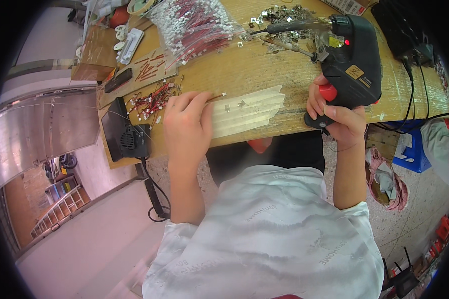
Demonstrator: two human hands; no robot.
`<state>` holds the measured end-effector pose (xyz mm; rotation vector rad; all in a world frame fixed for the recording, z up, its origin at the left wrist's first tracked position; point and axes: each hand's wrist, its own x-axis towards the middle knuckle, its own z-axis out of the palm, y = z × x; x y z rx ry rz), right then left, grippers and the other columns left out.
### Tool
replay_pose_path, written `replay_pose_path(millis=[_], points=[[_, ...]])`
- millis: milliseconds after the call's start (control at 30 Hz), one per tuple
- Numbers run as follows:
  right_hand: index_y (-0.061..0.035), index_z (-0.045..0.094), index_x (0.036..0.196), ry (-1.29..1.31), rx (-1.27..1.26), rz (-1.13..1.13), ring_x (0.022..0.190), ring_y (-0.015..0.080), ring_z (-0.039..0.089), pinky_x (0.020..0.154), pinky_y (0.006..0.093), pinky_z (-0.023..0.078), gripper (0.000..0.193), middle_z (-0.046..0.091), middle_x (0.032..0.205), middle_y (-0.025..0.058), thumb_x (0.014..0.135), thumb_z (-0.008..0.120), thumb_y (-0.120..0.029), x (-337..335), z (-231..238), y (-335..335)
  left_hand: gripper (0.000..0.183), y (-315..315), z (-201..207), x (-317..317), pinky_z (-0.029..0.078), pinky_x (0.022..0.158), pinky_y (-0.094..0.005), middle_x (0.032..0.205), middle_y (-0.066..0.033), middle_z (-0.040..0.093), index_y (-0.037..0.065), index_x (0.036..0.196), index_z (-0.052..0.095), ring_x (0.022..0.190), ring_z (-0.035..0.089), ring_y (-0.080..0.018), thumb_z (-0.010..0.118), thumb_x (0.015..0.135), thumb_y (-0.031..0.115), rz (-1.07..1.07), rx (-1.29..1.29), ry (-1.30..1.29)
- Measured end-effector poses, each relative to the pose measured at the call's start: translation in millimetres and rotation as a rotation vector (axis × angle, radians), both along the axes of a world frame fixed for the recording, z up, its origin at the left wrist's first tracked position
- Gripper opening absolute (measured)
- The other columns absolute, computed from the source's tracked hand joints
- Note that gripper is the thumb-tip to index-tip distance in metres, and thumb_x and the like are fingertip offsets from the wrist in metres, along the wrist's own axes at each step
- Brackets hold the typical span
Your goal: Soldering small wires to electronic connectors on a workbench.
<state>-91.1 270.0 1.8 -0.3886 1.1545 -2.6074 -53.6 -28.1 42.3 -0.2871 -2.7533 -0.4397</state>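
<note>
My right hand [339, 117] is wrapped round the handle of a black soldering gun [351, 65] with a red trigger [328, 92] and a small red light. Its tip and a thin feed tube [294, 27] point left over the bench. Between thumb and fingertips, my left hand [187, 119] pinches a short thin wire [216, 96] ending in a small white connector. Just right of that hand, pale strips of masking tape [254, 112] lie along the bench edge. Two tiny metal pieces [241, 103] rest on the tape.
Red wires with connectors [152, 99] lie left of my left hand, near a black fan-like box [123, 132]. A bag of white-ended red leads [194, 25] and loose metal pieces [284, 19] are farther back. Black cables [411, 94] hang at right above a blue crate [411, 149].
</note>
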Motion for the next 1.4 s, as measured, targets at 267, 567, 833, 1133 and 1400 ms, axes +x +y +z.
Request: replay_pose_path(millis=[267, 567, 833, 1133, 1400], points=[[0.0037, 0.056, 0.125, -0.019, 0.050, -0.024, 0.071, 0.0168, 0.052, 0.064, 0.0311, 0.046, 0.052, 0.054, 0.078, 0.0065, 0.077, 0.071, -0.012, -3.7, 5.6, -4.3, 0.014, 8.9, 1.4, -22.3, 0.052, 0.081, -0.0414, 0.094, -0.0146, 0.067, 0.002, 0.101, 0.073, 0.091, 0.064, -0.0340, 0.068, 0.088, 0.001, -0.151, -0.044, -0.085], [0.0024, 0.054, 0.128, -0.039, 0.013, -0.078, 0.072, 0.0178, 0.051, 0.066, 0.0335, 0.047, 0.049, 0.054, 0.080, 0.0062, 0.082, 0.069, -0.007, 4.1, -0.1, -5.1, 0.009, 0.0, 4.9, -3.3, 0.051, 0.076, -0.0394, 0.090, -0.0145, 0.065, 0.000, 0.096, 0.072, 0.084, 0.063, -0.0325, 0.069, 0.087, 0.000, -0.084, 0.096, 0.110], [-0.0077, 0.050, 0.140, -0.194, -0.419, -0.059, 0.070, 0.0109, 0.052, 0.074, 0.0358, 0.048, 0.040, 0.059, 0.092, 0.0043, 0.101, 0.059, -0.012, 49.8, 36.4, -22.9, 0.008, 14.2, 18.8, 65.0, 0.050, 0.073, -0.0232, 0.094, -0.0059, 0.073, -0.003, 0.103, 0.069, 0.084, 0.068, -0.0097, 0.069, 0.096, -0.001, 0.008, 1.256, 0.064], [-0.0011, 0.048, 0.146, -0.002, 0.052, -0.252, 0.062, 0.0113, 0.054, 0.066, 0.0312, 0.051, 0.065, 0.066, 0.095, 0.0108, 0.084, 0.068, 0.008, 94.6, 85.1, -48.6, 0.011, 55.5, 32.8, 99.1, 0.052, 0.069, -0.0226, 0.088, -0.0087, 0.075, -0.002, 0.106, 0.072, 0.075, 0.065, -0.0119, 0.071, 0.097, 0.004, -0.255, 1.925, 0.006], [-0.0021, 0.065, 0.112, 0.078, 0.016, -0.254, 0.069, 0.0123, 0.062, 0.060, 0.0252, 0.051, 0.034, 0.072, 0.100, 0.0140, 0.081, 0.078, 0.006, 102.5, 99.3, -55.9, 0.011, 73.9, 48.6, 104.4, 0.052, 0.066, -0.0237, 0.088, -0.0095, 0.075, -0.001, 0.104, 0.073, 0.072, 0.065, -0.0125, 0.072, 0.097, 0.007, -0.293, 1.952, -0.006]])
